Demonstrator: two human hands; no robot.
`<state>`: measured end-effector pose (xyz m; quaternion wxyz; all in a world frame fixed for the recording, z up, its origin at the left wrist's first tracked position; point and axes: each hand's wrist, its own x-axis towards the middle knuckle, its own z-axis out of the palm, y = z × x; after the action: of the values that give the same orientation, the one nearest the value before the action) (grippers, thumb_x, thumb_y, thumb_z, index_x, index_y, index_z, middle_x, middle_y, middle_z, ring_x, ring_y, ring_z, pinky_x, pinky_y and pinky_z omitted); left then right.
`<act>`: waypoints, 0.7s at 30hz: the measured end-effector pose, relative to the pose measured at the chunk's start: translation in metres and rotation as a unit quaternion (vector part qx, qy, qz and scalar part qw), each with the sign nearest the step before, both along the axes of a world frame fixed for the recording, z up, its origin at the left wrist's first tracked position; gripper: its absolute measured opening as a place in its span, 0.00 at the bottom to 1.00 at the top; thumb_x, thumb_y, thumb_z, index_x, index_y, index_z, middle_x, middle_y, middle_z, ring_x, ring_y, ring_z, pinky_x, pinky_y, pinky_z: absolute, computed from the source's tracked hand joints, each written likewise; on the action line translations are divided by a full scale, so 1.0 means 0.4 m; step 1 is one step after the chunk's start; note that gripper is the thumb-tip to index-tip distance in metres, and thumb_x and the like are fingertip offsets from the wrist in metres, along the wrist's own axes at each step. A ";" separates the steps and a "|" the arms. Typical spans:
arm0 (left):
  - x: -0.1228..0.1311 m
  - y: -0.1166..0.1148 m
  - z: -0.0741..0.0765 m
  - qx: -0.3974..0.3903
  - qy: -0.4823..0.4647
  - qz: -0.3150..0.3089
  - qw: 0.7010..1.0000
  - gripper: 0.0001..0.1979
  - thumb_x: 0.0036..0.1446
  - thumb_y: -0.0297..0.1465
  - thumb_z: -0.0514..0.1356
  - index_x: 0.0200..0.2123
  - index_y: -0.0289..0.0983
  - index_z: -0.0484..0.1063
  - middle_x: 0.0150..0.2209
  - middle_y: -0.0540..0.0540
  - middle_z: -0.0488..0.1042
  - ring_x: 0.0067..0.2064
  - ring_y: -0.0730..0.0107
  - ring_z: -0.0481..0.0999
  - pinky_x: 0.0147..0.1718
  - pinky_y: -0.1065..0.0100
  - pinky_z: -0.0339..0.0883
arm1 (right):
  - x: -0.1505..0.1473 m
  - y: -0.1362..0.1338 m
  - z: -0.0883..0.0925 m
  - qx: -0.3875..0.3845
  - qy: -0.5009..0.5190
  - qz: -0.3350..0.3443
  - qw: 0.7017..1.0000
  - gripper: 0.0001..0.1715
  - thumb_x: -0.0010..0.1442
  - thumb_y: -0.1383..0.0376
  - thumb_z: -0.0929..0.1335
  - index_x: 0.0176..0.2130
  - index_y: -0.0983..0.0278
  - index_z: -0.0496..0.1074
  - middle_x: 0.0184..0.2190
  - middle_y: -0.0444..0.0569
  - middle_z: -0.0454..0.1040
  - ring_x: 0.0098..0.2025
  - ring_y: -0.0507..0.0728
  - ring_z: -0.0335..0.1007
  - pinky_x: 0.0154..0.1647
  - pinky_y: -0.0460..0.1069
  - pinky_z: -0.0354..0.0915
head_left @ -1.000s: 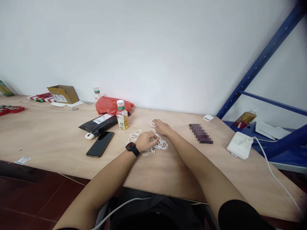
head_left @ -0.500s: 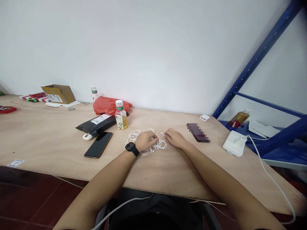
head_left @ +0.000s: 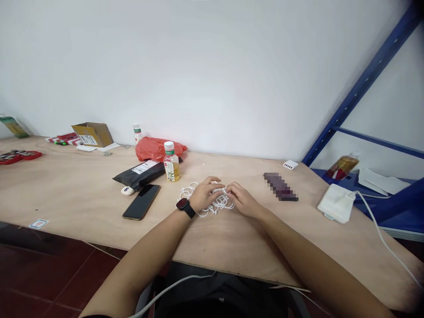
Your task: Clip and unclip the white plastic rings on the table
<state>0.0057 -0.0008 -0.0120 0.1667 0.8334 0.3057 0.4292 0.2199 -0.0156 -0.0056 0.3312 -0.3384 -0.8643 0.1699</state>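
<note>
On the wooden table lies a pile of thin white plastic rings (head_left: pixel 221 203), each with a small knob on it. My left hand (head_left: pixel 204 194), with a black watch (head_left: pixel 186 206) at its wrist, is over the left part of the pile. Its thumb and fingers are apart, and white ring parts show between them. At the pile's right side, my right hand (head_left: pixel 244 201) is closed in a pinch on a white ring, mostly hidden by the fingers. The fingertips of both hands almost meet.
Left of the pile are a drink bottle (head_left: pixel 171 164), a phone (head_left: pixel 142 202), a black parcel (head_left: pixel 141 174) and a red bag (head_left: pixel 154 149). To the right lie a pixelated dark object (head_left: pixel 281 187), a white charger (head_left: pixel 290 164) and a white box with a cable (head_left: pixel 335 203).
My right hand has brought its ring left and closer to my left hand. My left thumb and fingers have spread wider. The whole view has shifted slightly.
</note>
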 end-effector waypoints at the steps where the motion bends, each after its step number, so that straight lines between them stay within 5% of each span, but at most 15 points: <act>1: 0.001 0.001 -0.001 0.000 0.008 -0.004 1.000 0.12 0.62 0.35 0.58 0.46 0.39 0.76 0.47 0.41 0.74 0.44 0.67 0.75 0.42 0.67 0.70 | 0.002 0.000 -0.001 0.002 -0.003 0.001 1.000 0.10 0.69 0.62 0.59 0.38 0.60 0.67 0.38 0.50 0.70 0.42 0.57 0.66 0.45 0.52 0.64; 5: 0.007 0.004 -0.007 -0.004 0.026 0.034 0.999 0.09 0.60 0.37 0.62 0.36 0.38 0.77 0.34 0.46 0.77 0.35 0.69 0.75 0.37 0.68 0.68 | 0.021 0.010 -0.012 0.035 -0.052 -0.049 0.997 0.10 0.68 0.64 0.60 0.42 0.61 0.69 0.40 0.51 0.71 0.44 0.57 0.68 0.46 0.52 0.64; 12: 0.009 0.001 -0.007 0.000 0.031 0.063 0.998 0.07 0.58 0.36 0.63 0.34 0.38 0.77 0.33 0.47 0.78 0.32 0.71 0.75 0.34 0.70 0.67 | 0.058 0.034 -0.020 0.047 -0.188 -0.160 0.968 0.15 0.63 0.66 0.64 0.50 0.60 0.72 0.46 0.52 0.72 0.46 0.58 0.71 0.44 0.51 0.66; 16: 0.011 0.000 -0.008 0.003 0.028 0.065 0.998 0.08 0.58 0.36 0.63 0.33 0.38 0.77 0.32 0.48 0.78 0.32 0.72 0.74 0.34 0.70 0.66 | 0.027 0.009 0.000 0.060 -0.084 -0.177 0.979 0.14 0.64 0.64 0.64 0.48 0.60 0.73 0.44 0.51 0.74 0.43 0.57 0.72 0.42 0.50 0.67; 21: 0.015 -0.004 -0.011 0.001 0.032 0.059 0.998 0.07 0.59 0.35 0.62 0.33 0.37 0.76 0.31 0.48 0.76 0.31 0.72 0.73 0.31 0.71 0.65 | -0.035 -0.022 0.007 0.055 0.029 -0.088 0.994 0.14 0.63 0.65 0.65 0.48 0.61 0.74 0.41 0.50 0.76 0.37 0.55 0.72 0.39 0.50 0.68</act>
<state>0.0119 -0.0026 -0.0164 0.1301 0.8276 0.3587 0.4117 0.2058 -0.0244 -0.0028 0.3876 -0.3892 -0.8294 0.1016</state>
